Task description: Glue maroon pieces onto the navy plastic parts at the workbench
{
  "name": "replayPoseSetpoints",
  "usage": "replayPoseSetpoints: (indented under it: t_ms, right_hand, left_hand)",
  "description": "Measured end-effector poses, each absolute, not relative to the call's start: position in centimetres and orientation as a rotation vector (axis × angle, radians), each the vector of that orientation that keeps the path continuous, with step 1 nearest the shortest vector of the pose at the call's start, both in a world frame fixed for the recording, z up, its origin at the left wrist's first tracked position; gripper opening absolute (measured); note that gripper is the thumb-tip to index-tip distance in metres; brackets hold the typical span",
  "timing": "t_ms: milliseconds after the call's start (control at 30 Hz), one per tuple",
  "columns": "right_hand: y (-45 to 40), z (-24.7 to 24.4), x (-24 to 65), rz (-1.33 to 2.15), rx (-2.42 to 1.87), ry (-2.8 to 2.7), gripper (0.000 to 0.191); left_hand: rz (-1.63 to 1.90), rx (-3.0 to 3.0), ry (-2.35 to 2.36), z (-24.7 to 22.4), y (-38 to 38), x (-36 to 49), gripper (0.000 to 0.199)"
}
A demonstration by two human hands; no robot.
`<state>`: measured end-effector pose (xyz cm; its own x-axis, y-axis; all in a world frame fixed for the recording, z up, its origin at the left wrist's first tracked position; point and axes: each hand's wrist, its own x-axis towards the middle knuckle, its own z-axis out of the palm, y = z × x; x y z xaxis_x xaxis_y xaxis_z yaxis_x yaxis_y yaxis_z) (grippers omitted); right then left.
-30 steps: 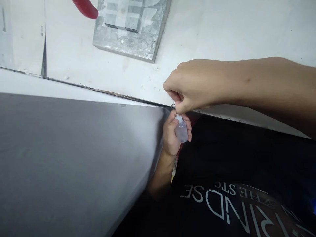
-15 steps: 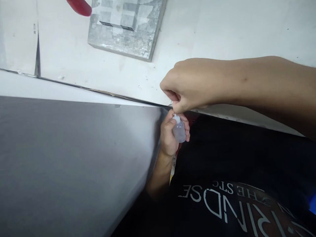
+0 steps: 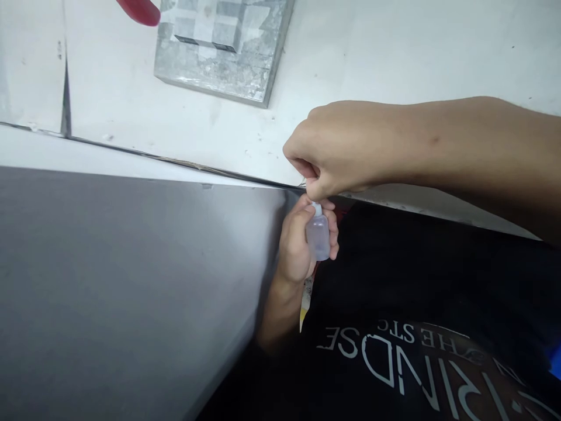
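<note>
My left hand (image 3: 296, 242) is closed around a small translucent squeeze bottle (image 3: 319, 238) with a white nozzle cap. The bottle stands nearly upright in the palm, my thumb by its neck and cap. Just above the cap, at the table edge, my right hand (image 3: 316, 153) is bent down with thumb and fingers pinched together. Some thin wire-like strands (image 3: 302, 183) show beside those fingertips. What the pinch holds is hidden behind the hand, and so is the very tip of the nozzle.
Beyond the hands lies a white tabletop (image 3: 394, 64) with a worn dark edge. A grey metal-looking block (image 3: 210, 73) with a smaller taped block rests on it, near a red rounded object (image 3: 142, 11). A large grey panel (image 3: 131, 280) fills the left.
My left hand has tipped the bottle more upright, and its base has moved slightly down. The right hand keeps its pinch in almost the same place.
</note>
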<state>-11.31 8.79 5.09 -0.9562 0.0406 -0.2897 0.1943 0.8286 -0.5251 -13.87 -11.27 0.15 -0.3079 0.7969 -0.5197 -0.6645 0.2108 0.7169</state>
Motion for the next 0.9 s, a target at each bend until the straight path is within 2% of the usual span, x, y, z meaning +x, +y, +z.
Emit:
replayPoseSetpoints:
  t_ms: [200,433,667,800,833,900]
  right_hand:
    - [8.5,5.7,-11.5,-0.853,0.230,2.712,0.026]
    - [8.6,5.4,-11.5,-0.988,0.212,2.714,0.033]
    - [8.5,5.3,-11.6,-1.083,0.264,2.701,0.031]
    - [8.7,4.7,-11.6,-0.953,0.149,2.708,0.033]
    - [8.7,4.4,-11.7,-0.980,0.163,2.680,0.034]
    - [8.8,3.9,-11.6,-1.296,0.358,2.646,0.035]
  left_hand:
    - [1.394,-0.011,1.201,1.8,-10.8,-14.2,0.028]
    - [1.441,-0.048,1.209,1.4,-10.3,-13.7,0.027]
    - [1.382,-0.057,1.213,1.0,-9.9,-14.4,0.030]
    - [1.385,0.008,1.355,1.1,-10.1,-14.6,0.033]
    - [1.398,0.023,1.392,1.1,-10.2,-14.6,0.033]
    - [1.404,0.042,1.438,1.2,-10.3,-14.5,0.034]
